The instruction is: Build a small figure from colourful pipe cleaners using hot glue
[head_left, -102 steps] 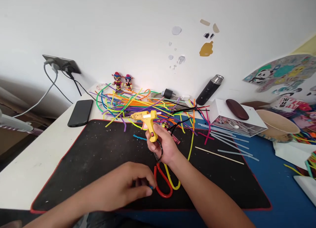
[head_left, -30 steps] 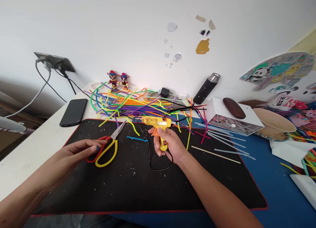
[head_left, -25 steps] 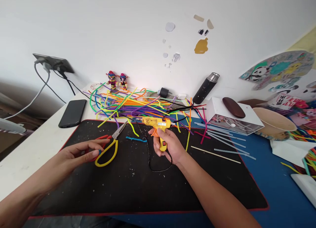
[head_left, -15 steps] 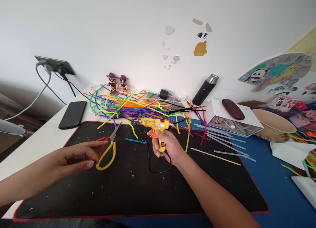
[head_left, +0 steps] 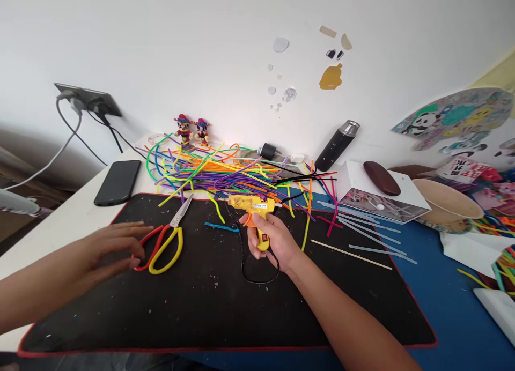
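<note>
My right hand [head_left: 269,239] grips a yellow hot glue gun [head_left: 247,202] by its handle, with the nozzle pointing left and fingers at the orange trigger. Its black cord loops down onto the dark mat. At the left, my left hand [head_left: 115,247] has its fingers apart, and the fingertips reach the red handle of a pair of scissors [head_left: 166,247]. The scissors lie on the mat, blades pointing away, one handle red and the other yellow. Between the scissors and the glue gun lies a short blue pipe cleaner [head_left: 221,227].
Behind the mat [head_left: 209,312] spreads a pile of colourful pipe cleaners [head_left: 225,170]. A phone [head_left: 118,183] lies at left. Clear glue sticks [head_left: 372,231], a wooden stick [head_left: 350,254], a white box [head_left: 382,199], and a black flask [head_left: 337,146] are at right.
My left hand has moved left and its fingers have loosened. The scissors have shifted slightly left with it. My right hand stays almost still with the glue gun.
</note>
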Available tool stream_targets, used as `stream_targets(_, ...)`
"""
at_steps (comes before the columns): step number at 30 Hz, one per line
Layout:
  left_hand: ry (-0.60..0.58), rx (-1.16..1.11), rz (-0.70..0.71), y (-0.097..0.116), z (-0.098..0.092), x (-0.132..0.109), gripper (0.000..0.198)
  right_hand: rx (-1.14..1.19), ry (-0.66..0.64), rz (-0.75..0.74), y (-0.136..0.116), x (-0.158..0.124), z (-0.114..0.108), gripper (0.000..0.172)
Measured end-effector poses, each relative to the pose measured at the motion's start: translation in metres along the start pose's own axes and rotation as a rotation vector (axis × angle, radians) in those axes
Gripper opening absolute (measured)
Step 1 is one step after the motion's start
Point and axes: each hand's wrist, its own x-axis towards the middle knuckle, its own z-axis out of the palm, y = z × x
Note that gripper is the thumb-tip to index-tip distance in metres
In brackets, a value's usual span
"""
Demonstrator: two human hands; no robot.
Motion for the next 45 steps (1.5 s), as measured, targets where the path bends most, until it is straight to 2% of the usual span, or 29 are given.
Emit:
stream_targets(2, 0.048, -0.091, -0.05, 0.012, -0.008, 0.001, 0.049, -0.007, -0.001, 0.01, 0.001, 0.001, 0.002, 0.047)
stream_targets(4, 0.064, -0.276, -0.137, 0.034, -0.012, 0.008, 0.052, -0.008, 0.006, 0.012, 0.001, 0.004, 0.004, 0.047)
stream_targets(6, 0.023, -0.51, -0.223, 0.058, -0.009, 0.02, 0.055, 0.001, 0.016, 0.001, 0.001, 0.006, 0.006, 0.046)
stream_targets(7, 0.052, -0.619, -0.233, 0.068, -0.005, 0.029, 0.053, 0.006, 0.022, -0.008, 0.001, 0.007, 0.007, 0.046)
stream_targets(9, 0.107, -0.838, -0.178, 0.086, 0.006, 0.049, 0.05, 0.016, 0.036, -0.027, -0.002, 0.008, 0.008, 0.046)
stream_targets(12, 0.079, -1.067, -0.047, 0.105, 0.022, 0.083, 0.041, 0.018, 0.068, -0.078, -0.01, 0.008, 0.009, 0.046)
stream_targets(16, 0.034, -1.202, 0.086, 0.132, 0.034, 0.119, 0.038, 0.014, 0.117, -0.184, -0.024, 0.009, 0.007, 0.048)
stream_targets(20, -0.007, -1.239, 0.141, 0.153, 0.044, 0.137, 0.039, 0.007, 0.176, -0.272, -0.028, 0.007, -0.003, 0.054)
stream_targets(24, -0.034, -1.207, 0.157, 0.154, 0.054, 0.139, 0.038, -0.001, 0.275, -0.316, -0.021, 0.001, -0.018, 0.055)
stream_targets(28, -0.034, -1.155, 0.109, 0.142, 0.061, 0.139, 0.035, -0.033, 0.263, -0.294, -0.018, -0.004, -0.025, 0.053)
stream_targets(35, -0.016, -1.107, 0.122, 0.14, 0.065, 0.137, 0.032, -0.129, 0.228, -0.23, -0.013, -0.005, -0.019, 0.056)
stream_targets(45, -0.033, -1.047, 0.145, 0.142, 0.07, 0.134, 0.032, -0.25, 0.275, -0.239, -0.015, -0.008, -0.013, 0.062)
